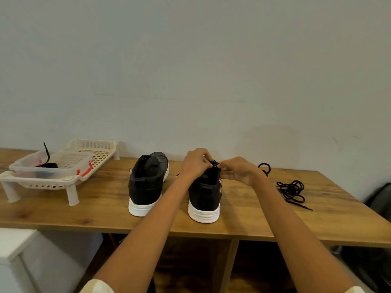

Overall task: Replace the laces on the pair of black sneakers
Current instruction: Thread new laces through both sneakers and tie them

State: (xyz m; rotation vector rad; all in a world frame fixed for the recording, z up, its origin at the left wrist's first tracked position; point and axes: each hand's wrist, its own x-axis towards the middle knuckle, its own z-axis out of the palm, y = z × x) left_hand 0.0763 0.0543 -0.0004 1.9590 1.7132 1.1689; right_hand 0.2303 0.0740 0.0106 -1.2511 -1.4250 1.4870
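- far off to the left of my fingers, a cream rack (69, 182) carries a clear tub (53, 166) with a dark lace end (47, 152) sticking up out of it; i take that for a removed lace, though i can't be sure.
- just left of my left hand, the left sneaker (146, 182) stands heel toward me, its upper eyelets showing no lace.
- my left hand (195, 163) is curled over the top of the right sneaker (204, 195), fingertips pinching something small and black at the tongue.
- my right hand (237, 171) meets it from the other side, fingers curled and pinching at the same spot; it looks like a lace (214, 162) at an eyelet, but it's too small to tell which.
- the sneaker's long axis runs straight away from me, heel nearest, so the eyelet rows lie beyond and below my fingertips; both hands are equally close.
- to the right of my right hand, well apart, a loose black lace (293, 192) lies coiled on the table (243, 220); the right hand is the nearer one to fetch it.
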